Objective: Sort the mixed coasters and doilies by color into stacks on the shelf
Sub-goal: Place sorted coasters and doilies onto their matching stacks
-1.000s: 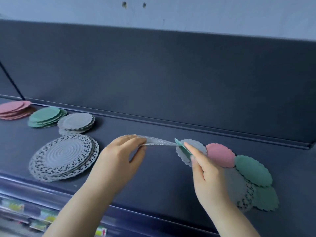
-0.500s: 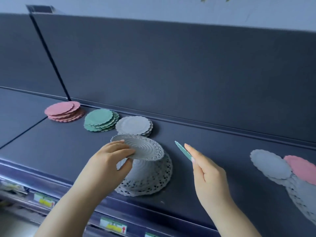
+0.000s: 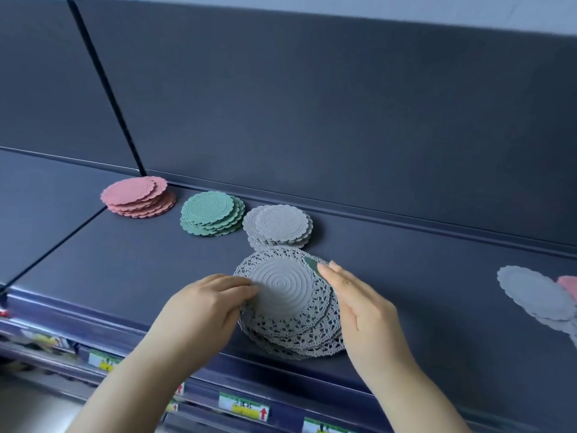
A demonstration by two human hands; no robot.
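A stack of grey lace doilies lies near the front of the dark shelf. My left hand rests on the left edge of the top doily, fingertips touching it. My right hand is at the stack's right side and holds a green coaster edge-on between its fingers. Behind the doilies stand three sorted stacks: pink coasters, green coasters and grey coasters. Unsorted grey coasters and a pink coaster lie at the far right.
The shelf's back panel rises right behind the stacks. A seam divides this shelf from the one on the left. Price labels line the front rail below.
My left hand has laid the grey doily flat on the doily stack. My right hand, with the green coaster, has come in beside the stack. The view has shifted left.
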